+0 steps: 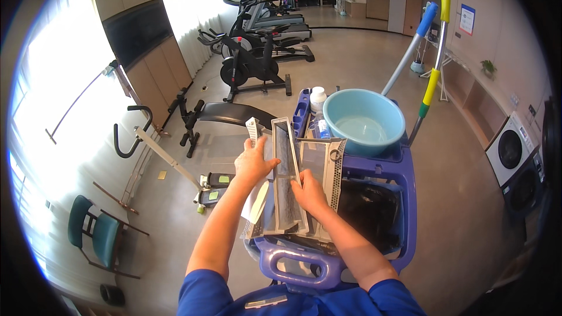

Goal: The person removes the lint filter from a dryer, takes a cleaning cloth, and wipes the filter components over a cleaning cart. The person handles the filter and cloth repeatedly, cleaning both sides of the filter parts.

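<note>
A narrow filter frame (285, 193), apparently a dryer's lint filter, lies over the purple cart, with grey lint along its mesh. My left hand (253, 164) holds its left side, the thumb reaching toward the middle. Beside those fingers rises a white perforated strip (252, 130). My right hand (311, 194) grips the frame's right edge. A further clear-mesh panel with a perforated border (332, 169) sits to the right, partly behind my right hand. Below my left hand, a pale flat piece (257, 202) sticks out; what it is I cannot tell.
The cart (408, 184) carries a black bin liner (369, 208), a light-blue basin (364, 118), a white bottle (318, 100) and two long handles (432, 83). A stepper (215, 186) and a weight bench (237, 112) stand to the left, exercise bikes (250, 68) ahead.
</note>
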`<state>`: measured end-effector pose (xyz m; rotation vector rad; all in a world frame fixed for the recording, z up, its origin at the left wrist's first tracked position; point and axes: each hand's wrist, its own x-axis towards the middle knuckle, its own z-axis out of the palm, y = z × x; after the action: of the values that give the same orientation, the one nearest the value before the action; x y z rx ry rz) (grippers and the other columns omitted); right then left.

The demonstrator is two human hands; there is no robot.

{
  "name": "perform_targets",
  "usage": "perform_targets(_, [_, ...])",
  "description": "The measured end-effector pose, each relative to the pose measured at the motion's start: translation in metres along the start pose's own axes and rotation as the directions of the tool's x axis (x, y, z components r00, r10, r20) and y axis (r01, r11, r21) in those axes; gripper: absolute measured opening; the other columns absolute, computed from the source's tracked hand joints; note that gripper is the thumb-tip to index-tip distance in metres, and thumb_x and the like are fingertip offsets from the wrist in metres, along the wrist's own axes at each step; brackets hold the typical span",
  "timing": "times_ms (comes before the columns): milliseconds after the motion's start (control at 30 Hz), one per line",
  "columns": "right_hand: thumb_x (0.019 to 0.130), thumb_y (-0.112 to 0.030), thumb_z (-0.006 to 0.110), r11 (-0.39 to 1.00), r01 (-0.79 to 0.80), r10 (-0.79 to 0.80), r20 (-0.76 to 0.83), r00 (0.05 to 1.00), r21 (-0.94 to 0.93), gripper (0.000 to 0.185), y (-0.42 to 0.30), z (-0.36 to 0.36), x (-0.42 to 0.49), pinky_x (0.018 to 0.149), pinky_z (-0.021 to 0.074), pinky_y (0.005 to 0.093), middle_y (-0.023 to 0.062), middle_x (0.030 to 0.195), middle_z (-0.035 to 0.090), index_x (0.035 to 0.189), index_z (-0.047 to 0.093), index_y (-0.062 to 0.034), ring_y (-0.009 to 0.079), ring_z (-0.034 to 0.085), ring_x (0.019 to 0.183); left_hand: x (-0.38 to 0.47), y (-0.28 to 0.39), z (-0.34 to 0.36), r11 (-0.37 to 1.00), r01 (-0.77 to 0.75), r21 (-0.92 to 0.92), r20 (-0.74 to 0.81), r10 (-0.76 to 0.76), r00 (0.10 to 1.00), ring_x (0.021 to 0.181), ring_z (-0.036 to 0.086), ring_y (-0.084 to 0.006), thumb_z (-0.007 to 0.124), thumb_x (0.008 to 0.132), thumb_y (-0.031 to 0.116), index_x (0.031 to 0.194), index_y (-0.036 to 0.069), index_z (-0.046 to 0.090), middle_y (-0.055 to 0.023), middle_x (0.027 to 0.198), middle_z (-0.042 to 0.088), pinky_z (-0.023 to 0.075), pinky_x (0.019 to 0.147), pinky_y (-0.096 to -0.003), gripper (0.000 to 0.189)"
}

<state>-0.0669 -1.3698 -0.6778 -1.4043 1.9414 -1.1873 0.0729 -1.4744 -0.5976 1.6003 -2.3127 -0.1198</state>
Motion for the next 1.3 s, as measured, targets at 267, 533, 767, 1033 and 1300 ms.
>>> perform_targets(267, [0.089,-0.025,0.059,0.999,0.023,-0.020,-0.085,0.996,0.037,0.028,0.017,-0.007,0.009,0.074,0.0476,0.0523,0.0261,0.088,0.065,0.102,0.048,-0.0040,0.0457,0.062,0.086,0.009,-0.018,0.015,0.979,0.173,-0.111,0.104,-0.162,0.981,0.097,0.065,-0.0309,0.071,0.072,0.033,0.088,0.010,0.074,-0.0110,0.127,0.052,0.0508,0.087,-0.0411,0.028])
perform_targets(533, [0.089,-0.031,0.062,0.989,0.073,-0.056,-0.134,0.989,0.128,0.034,0.051,-0.025,0.028,0.072,0.0484,0.0485,0.0256,0.087,0.064,0.105,0.052,-0.0023,0.0445,0.063,0.085,0.017,-0.042,0.023,0.899,0.242,-0.364,0.227,-0.166,0.960,0.064,0.062,-0.0194,0.075,0.070,0.029,0.076,0.003,0.065,-0.0068,0.068,0.064,0.0502,0.064,-0.0324,0.028])
perform_targets(767, [0.088,-0.036,0.064,0.977,0.087,-0.117,-0.149,0.982,-0.195,0.037,0.049,-0.049,0.029,0.069,0.0472,0.0509,0.0239,0.081,0.064,0.099,0.054,-0.0028,0.0440,0.062,0.079,0.010,-0.052,0.019,0.855,0.250,-0.454,0.236,-0.155,0.959,0.071,0.066,-0.0215,0.078,0.071,0.035,0.077,0.008,0.068,-0.0083,0.071,0.068,0.0510,0.069,-0.0366,0.029])
perform_targets(1033, [0.082,-0.038,0.070,0.904,0.097,-0.230,-0.281,0.932,-0.417,0.045,0.042,-0.056,0.013,0.078,0.0491,0.0456,0.0156,0.110,0.055,0.109,0.054,-0.0057,0.0337,0.055,0.105,0.003,-0.048,0.011,0.866,0.223,-0.447,0.154,-0.170,0.973,0.065,0.063,-0.0189,0.078,0.072,0.029,0.076,0.005,0.066,-0.0082,0.067,0.065,0.0494,0.065,-0.0338,0.028])
perform_targets(1300, [0.088,-0.028,0.061,0.969,0.099,-0.123,-0.092,0.988,-0.227,0.029,0.041,-0.044,0.011,0.069,0.0483,0.0519,0.0255,0.079,0.064,0.100,0.053,-0.0026,0.0455,0.062,0.078,0.001,-0.057,0.023,0.823,0.182,-0.538,0.087,-0.160,0.983,0.069,0.061,-0.0161,0.073,0.080,0.029,0.094,0.003,0.071,-0.0098,0.074,0.067,0.0490,0.068,-0.0315,0.030])
